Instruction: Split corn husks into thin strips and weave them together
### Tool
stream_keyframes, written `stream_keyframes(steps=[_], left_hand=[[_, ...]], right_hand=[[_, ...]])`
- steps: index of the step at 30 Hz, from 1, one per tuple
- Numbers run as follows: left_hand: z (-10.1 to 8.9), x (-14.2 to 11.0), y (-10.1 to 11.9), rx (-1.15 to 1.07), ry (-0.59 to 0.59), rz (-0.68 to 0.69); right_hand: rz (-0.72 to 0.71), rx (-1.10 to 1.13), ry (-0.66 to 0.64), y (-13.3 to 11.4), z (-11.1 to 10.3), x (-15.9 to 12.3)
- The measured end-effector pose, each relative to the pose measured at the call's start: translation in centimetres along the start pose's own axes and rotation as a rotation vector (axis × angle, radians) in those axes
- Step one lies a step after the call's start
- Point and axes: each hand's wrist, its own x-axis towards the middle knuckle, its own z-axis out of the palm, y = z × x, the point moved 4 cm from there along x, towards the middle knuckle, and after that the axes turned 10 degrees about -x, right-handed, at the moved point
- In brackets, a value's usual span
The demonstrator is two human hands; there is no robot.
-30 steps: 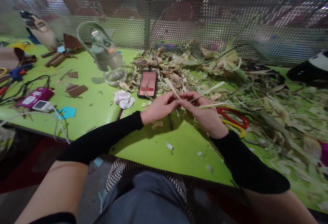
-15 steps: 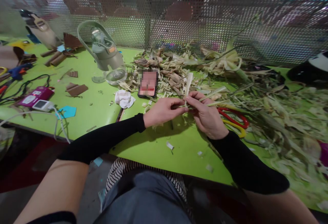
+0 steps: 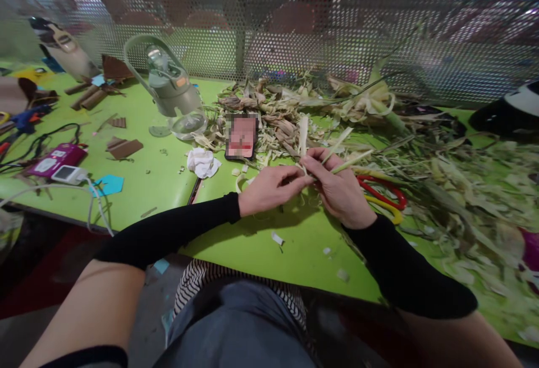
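Both hands meet above the green table (image 3: 252,244), pinching thin pale corn husk strips (image 3: 337,154). My left hand (image 3: 272,188) has its fingers closed on the strips' near ends, where they cross. My right hand (image 3: 337,188) grips the same bundle, with strips sticking out up and to the right of its fingers. One husk strip (image 3: 302,135) stands upright just above the fingertips. A big pile of dried corn husks (image 3: 303,109) lies right behind the hands.
Red and yellow scissors (image 3: 385,196) lie just right of my right hand. A phone (image 3: 241,136), crumpled tissue (image 3: 202,162) and a tipped water jug (image 3: 168,87) sit left of the pile. Cables, a pink device (image 3: 56,159) and cardboard scraps fill the far left. Perforated metal screen (image 3: 269,25) behind.
Both hands shifted slightly right and away while working the strips; a husk strip that lay slanted now stands upright above the fingertips.
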Motion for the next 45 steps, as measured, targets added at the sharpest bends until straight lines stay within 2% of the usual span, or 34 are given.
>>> stream_keyframes(steps=[3, 7, 10, 12, 18, 23, 33, 36, 38, 41, 45], left_hand=[[-0.7, 0.4, -0.4, -0.272, 0.09, -0.095], [-1.2, 0.7, -1.3, -0.641, 0.201, -0.336], [-0.9, 0.6, -1.4, -0.778, 0.216, -0.495], [-0.6, 0.6, -1.3, -0.817, 0.195, -0.547], [-0.5, 0.5, -1.5, -0.846, 0.162, -0.585], [-0.4, 0.4, -1.7, -0.881, 0.067, -0.596], [-0.3, 0.5, -1.2, -0.86, 0.053, -0.564], [-0.6, 0.6, -1.6, -0.879, 0.141, -0.573], [-1.0, 0.8, -1.8, -0.897, 0.213, -0.547], [-1.5, 1.1, -2.0, -0.913, 0.289, -0.503], [-1.8, 1.1, -2.0, -0.878, 0.312, -0.478]], right_hand=[[-0.056, -0.088, 0.005, -0.3, -0.3, 0.0], [-0.149, -0.335, 0.026, -0.7, -0.6, -0.1], [-0.17, -0.4, 0.0, -0.6, -0.7, 0.1], [-0.181, -0.422, -0.005, -0.4, -0.8, 0.4], [-0.221, -0.576, 0.029, -0.4, -1.6, 0.9], [-0.299, -0.636, 0.029, -1.2, -1.5, 0.4], [-0.188, -0.513, 0.112, -1.5, -2.1, 0.2], [-0.086, -0.529, 0.052, -1.0, -2.2, 0.5], [-0.036, -0.618, -0.054, -0.7, -1.8, 0.4], [-0.104, -0.75, -0.215, -0.6, -0.6, 0.0], [-0.221, -0.755, -0.273, -0.6, 0.6, -0.6]])
